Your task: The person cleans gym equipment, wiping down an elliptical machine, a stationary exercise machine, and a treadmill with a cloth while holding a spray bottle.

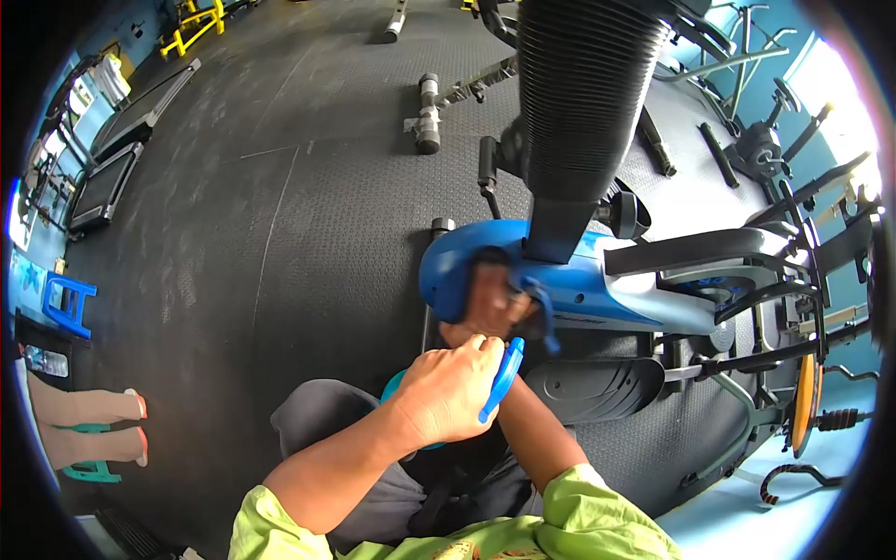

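Blue housing [577, 278] lay just beyond the nearer, right hand [490, 303], long axis crosswise; the left hand [451, 387] clamped its fingers around a blue handle-like object [504, 378], the right's finger state indeterminable through blur.

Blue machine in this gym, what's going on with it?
A person in a green top is working at the machine. The left hand grips a blue object. The right hand, blurred, is at the machine's rounded end, with what may be a blue cloth.
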{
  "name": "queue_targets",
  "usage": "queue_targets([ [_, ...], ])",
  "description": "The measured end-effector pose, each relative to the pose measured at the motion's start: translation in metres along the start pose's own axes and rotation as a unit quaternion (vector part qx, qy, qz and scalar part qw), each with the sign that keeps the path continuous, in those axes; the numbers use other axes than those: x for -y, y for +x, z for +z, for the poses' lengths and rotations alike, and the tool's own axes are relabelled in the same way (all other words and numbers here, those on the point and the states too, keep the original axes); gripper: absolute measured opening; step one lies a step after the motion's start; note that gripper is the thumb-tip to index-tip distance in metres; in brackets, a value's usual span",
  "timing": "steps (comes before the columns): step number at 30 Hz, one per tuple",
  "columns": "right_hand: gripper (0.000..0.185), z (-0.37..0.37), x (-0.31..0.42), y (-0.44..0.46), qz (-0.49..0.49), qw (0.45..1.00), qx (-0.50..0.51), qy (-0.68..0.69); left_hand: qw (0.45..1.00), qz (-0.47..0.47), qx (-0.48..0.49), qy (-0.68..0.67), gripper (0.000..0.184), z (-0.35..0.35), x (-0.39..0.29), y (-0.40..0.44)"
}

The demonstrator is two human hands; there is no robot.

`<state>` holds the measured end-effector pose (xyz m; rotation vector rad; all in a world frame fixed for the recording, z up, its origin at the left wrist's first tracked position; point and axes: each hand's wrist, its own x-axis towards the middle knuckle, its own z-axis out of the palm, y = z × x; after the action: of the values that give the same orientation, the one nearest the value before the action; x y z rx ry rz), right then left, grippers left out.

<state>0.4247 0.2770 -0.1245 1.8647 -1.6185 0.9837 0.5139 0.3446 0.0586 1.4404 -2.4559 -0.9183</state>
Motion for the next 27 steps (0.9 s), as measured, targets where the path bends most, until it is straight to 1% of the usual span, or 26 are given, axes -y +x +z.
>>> queue_targets([
  [1, 0.079, -0.013, 0.012, 0.008, -0.039, 0.996, 0.078, -0.002, 1.0, 0.006, 0.008, 0.0, 0.042, 0.002, 0.0, 0.002],
  [2, 0.069, -0.006, 0.018, 0.011, -0.123, 0.99, 0.047, -0.045, 1.0, 0.01, 0.006, -0.007, 0.042, 0.003, 0.0, 0.003],
  [3, 0.044, 0.023, 0.035, 0.002, -0.077, 0.995, 0.054, 0.041, 1.0, 0.016, 0.003, -0.013, 0.041, 0.004, 0.0, 0.004],
  [4, 0.044, 0.03, 0.025, -0.009, -0.069, 0.996, 0.054, 0.032, 0.999, 0.019, -0.004, -0.032, 0.04, 0.004, 0.0, 0.004],
  [6, 0.038, 0.035, 0.012, -0.045, -0.053, 0.985, 0.13, 0.104, 0.999, -0.013, 0.007, -0.035, 0.039, 0.001, 0.001, 0.005],
  [7, 0.035, 0.036, 0.013, -0.066, -0.041, 0.975, 0.164, 0.142, 0.999, -0.003, 0.018, -0.027, 0.039, 0.0, 0.002, 0.004],
  [9, 0.03, 0.04, 0.022, -0.106, -0.019, 0.948, 0.23, 0.221, 0.999, -0.03, -0.014, -0.041, 0.04, 0.001, 0.004, -0.001],
  [10, 0.028, 0.049, 0.023, -0.12, -0.009, 0.929, 0.263, 0.259, 0.999, -0.021, -0.003, -0.038, 0.04, 0.0, 0.006, -0.004],
  [12, 0.026, 0.069, 0.024, -0.14, 0.006, 0.884, 0.327, 0.335, 0.999, -0.037, -0.006, -0.036, 0.043, -0.006, 0.007, -0.008],
  [13, 0.025, 0.071, 0.032, -0.161, 0.014, 0.857, 0.356, 0.372, 0.998, -0.041, 0.001, -0.037, 0.045, -0.011, 0.006, -0.009],
  [15, 0.026, 0.08, 0.036, -0.193, 0.027, 0.796, 0.408, 0.446, 0.998, -0.048, -0.002, -0.032, 0.043, -0.015, 0.006, -0.009],
  [16, 0.03, 0.037, 0.024, -0.154, 0.166, 0.8, 0.439, 0.374, 0.998, -0.05, -0.008, -0.032, 0.042, -0.017, 0.005, -0.009],
  [17, 0.032, 0.003, 0.023, -0.119, 0.378, 0.768, 0.323, 0.405, 0.999, -0.034, -0.014, -0.026, 0.041, -0.02, 0.004, -0.007],
  [18, 0.033, -0.016, 0.021, -0.096, 0.568, 0.689, 0.185, 0.411, 0.998, -0.047, -0.015, -0.03, 0.041, -0.019, 0.007, -0.005],
  [19, 0.035, -0.018, 0.02, -0.086, 0.691, 0.494, 0.136, 0.51, 0.998, -0.032, -0.035, -0.042, 0.041, -0.018, 0.008, -0.003],
  [20, 0.035, -0.014, 0.026, -0.084, 0.7, 0.482, 0.122, 0.513, 0.998, -0.013, -0.049, -0.049, 0.04, -0.018, 0.008, 0.0],
  [21, 0.036, -0.005, 0.035, -0.08, 0.73, 0.263, 0.023, 0.631, 0.998, 0.019, -0.061, -0.012, 0.041, -0.014, 0.012, 0.004],
  [22, 0.036, 0.004, 0.045, -0.074, 0.701, 0.03, -0.078, 0.709, 0.998, 0.033, -0.046, 0.001, 0.041, -0.009, 0.014, 0.006],
  [23, 0.035, 0.014, 0.061, -0.064, 0.697, 0.031, -0.119, 0.707, 0.997, 0.036, -0.061, -0.013, 0.041, -0.003, 0.017, 0.005],
  [24, 0.037, -0.012, 0.062, 0.009, 0.801, -0.061, -0.12, 0.583, 0.997, 0.05, -0.063, -0.019, 0.04, -0.002, 0.015, 0.01],
  [25, 0.038, -0.001, 0.065, 0.009, 0.772, -0.007, -0.171, 0.612, 0.997, 0.031, -0.052, -0.053, 0.038, -0.002, 0.012, 0.009],
  [26, 0.04, 0.012, 0.068, 0.002, 0.74, 0.047, -0.221, 0.634, 0.998, 0.037, -0.041, -0.043, 0.038, -0.001, 0.013, 0.009],
  [27, 0.04, 0.018, 0.063, -0.004, 0.74, 0.035, -0.23, 0.631, 0.998, 0.022, -0.036, -0.044, 0.038, 0.002, 0.017, 0.007],
])
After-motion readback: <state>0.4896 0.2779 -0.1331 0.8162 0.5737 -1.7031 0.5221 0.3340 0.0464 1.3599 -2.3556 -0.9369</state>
